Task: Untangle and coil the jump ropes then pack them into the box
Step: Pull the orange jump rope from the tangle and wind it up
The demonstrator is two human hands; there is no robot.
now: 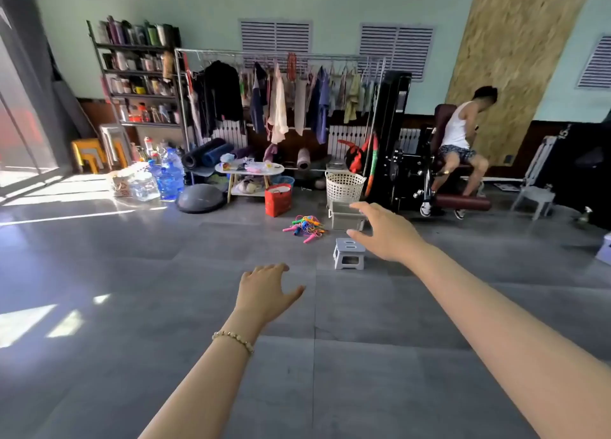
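A tangled pile of jump ropes (305,227) with pink, green, blue and orange handles lies on the grey floor some way ahead. Just right of it stands a clear plastic box (344,216), partly hidden by my right hand. My right hand (385,232) is stretched forward with fingers spread, holding nothing. My left hand (266,291) is lower and nearer, palm down with fingers relaxed, a bead bracelet on its wrist. Both hands are well short of the ropes.
A small grey step stool (348,253) stands in front of the box. Behind are a white laundry basket (344,185), a red bag (278,199), a low table (249,170), a clothes rack (281,101) and water bottles (170,177). A person (459,141) sits on a gym machine at right.
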